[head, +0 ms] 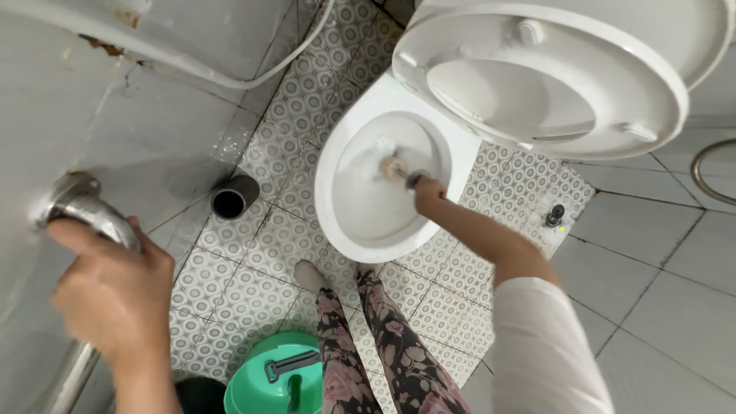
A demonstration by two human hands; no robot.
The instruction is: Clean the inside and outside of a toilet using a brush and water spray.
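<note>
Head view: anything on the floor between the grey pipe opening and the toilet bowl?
Nothing: in the head view only bare patterned floor tiles lie between the grey pipe opening and the toilet bowl.

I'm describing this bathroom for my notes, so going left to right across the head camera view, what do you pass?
Left hand on the metal grab bar → dark drain pipe → toilet bowl → right hand holding the toilet brush → small black floor fitting.

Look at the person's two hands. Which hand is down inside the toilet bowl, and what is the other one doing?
The right hand, holding a brush in the toilet bowl. The left hand grips a metal grab rail on the wall instead.
</note>
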